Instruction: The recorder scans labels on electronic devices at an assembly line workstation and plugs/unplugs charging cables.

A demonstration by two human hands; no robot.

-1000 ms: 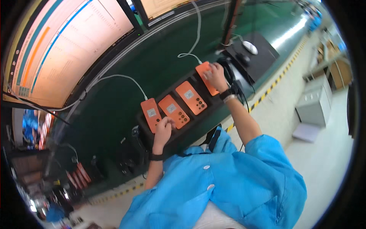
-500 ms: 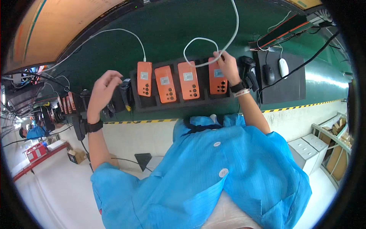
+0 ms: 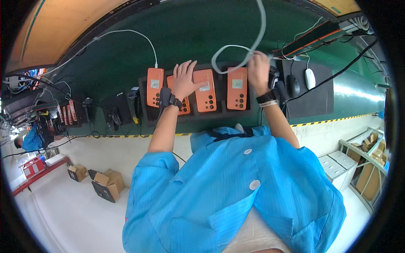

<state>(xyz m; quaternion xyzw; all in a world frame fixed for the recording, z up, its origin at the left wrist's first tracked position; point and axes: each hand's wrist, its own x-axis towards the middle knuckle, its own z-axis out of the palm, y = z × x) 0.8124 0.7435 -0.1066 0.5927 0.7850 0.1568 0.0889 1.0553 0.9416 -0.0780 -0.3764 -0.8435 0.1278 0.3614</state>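
Several orange phones lie back up in a black tray (image 3: pixel 221 92). The leftmost phone (image 3: pixel 154 86) has a white cable plugged into its top end. My left hand (image 3: pixel 184 83) is open, fingers spread, over the second phone (image 3: pixel 184 107), hiding most of it. Its thumb reaches onto the third phone (image 3: pixel 205 96). Just right of the rightmost phone (image 3: pixel 237 92), my right hand (image 3: pixel 259 72) is closed on a looped white cable (image 3: pixel 216 59), with its fingertips blurred. No cable shows in that phone's top end.
Right of the tray, a black scanner-like device (image 3: pixel 274 76) stands beside a dark mat (image 3: pixel 316 99) bearing a black mouse (image 3: pixel 292 85) and a white mouse (image 3: pixel 310 79). More orange phones (image 3: pixel 67 114) are at far left. Cardboard boxes (image 3: pixel 110 183) sit on the floor. Another person (image 3: pixel 33 139) is at far left.
My left hand has moved right from beside the tray onto the second phone. My right hand has come off the rightmost phone's top end and shifted right with the cable.
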